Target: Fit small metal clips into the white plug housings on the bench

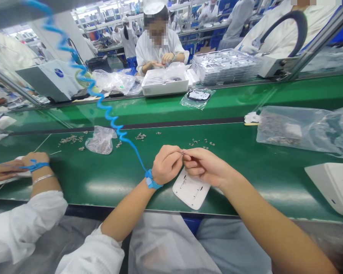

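My left hand (167, 164) and my right hand (201, 164) meet fingertip to fingertip above the green bench. Both are closed in a pinch on a tiny metal piece (183, 153) between them; its exact kind is too small to make out. Under my right hand lies a white plastic cover (192, 189) with rounded corners and small slots, partly hidden by the fingers. A blue wrist strap (152, 180) with a coiled cord (114, 123) is round my left wrist. Just beyond my hands, several small metal pieces (204, 142) lie scattered.
At left, a co-worker's hands (36, 161) work on the bench. More small metal parts (71, 139) lie near a clear bag (101, 140). A large bag of parts (291, 127) and a white housing (334, 186) are at right. A bagged part (199, 95) rests on the raised green ledge (125, 110).
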Tool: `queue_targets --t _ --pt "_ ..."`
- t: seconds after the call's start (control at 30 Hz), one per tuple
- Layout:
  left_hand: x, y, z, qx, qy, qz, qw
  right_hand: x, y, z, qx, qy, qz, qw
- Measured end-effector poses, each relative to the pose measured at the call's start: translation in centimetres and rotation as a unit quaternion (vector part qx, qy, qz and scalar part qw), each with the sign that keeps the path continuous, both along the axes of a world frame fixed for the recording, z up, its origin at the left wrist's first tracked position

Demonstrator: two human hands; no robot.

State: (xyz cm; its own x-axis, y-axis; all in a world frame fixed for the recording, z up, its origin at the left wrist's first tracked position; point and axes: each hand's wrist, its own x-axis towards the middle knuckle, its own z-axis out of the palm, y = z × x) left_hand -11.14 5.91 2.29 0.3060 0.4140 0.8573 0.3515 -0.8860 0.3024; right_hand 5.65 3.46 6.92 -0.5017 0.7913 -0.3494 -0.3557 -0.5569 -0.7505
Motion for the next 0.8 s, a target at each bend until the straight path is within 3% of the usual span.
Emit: queue_targets --t 0.2,0.3,0.37,0.47,0.53,0.6,0.63,0.67,0.7,0.73,0.8 --pt "1.1 -0.9 0.7 -0.02 -0.086 0.013 0.996 -0.2 -1.6 -0.4 0.164 -0.074 -0.042 0.983" --pt "0.8 -0.8 0.9 -0.08 -0.078 -0.017 0.994 0.7 -1.4 -0.6 0.268 -0.178 -0.062 0.945" --pt "0.4 -0.6 1.1 -0.162 -0.062 -0.067 0.983 1.7 -1.0 -0.3 0.404 -0.299 -0.088 0.86" --pt "0.0 -0.2 1.2 -0.293 -0.003 -0.19 0.937 2.9 -0.9 0.4 0.626 -0.449 -0.065 0.635" --pt "0.0 -0.1 1.1 -0.338 0.017 -0.226 0.914 3.1 -1.5 0.9 0.704 -0.508 -0.021 0.496" --pt "0.2 -0.1 0.8 -0.343 -0.007 -0.21 0.916 2.6 -2.4 0.9 0.728 -0.547 -0.022 0.414" --pt "0.4 -0.1 0.7 -0.337 -0.028 -0.195 0.921 2.2 -2.8 0.8 0.728 -0.554 -0.048 0.402" --pt "0.5 -0.2 0.5 -0.329 -0.052 -0.183 0.925 1.7 -3.2 0.5 0.721 -0.551 -0.085 0.412" --pt "0.7 -0.3 0.4 -0.32 -0.075 -0.177 0.928 1.2 -3.4 0.2 0.706 -0.538 -0.128 0.442" --pt "0.8 -0.4 0.3 -0.31 -0.097 -0.174 0.93 0.8 -3.6 -0.2 0.681 -0.517 -0.17 0.491" --pt "1.0 -0.5 0.2 -0.286 -0.132 -0.175 0.933 0.0 -3.8 -0.9 0.602 -0.451 -0.229 0.618"
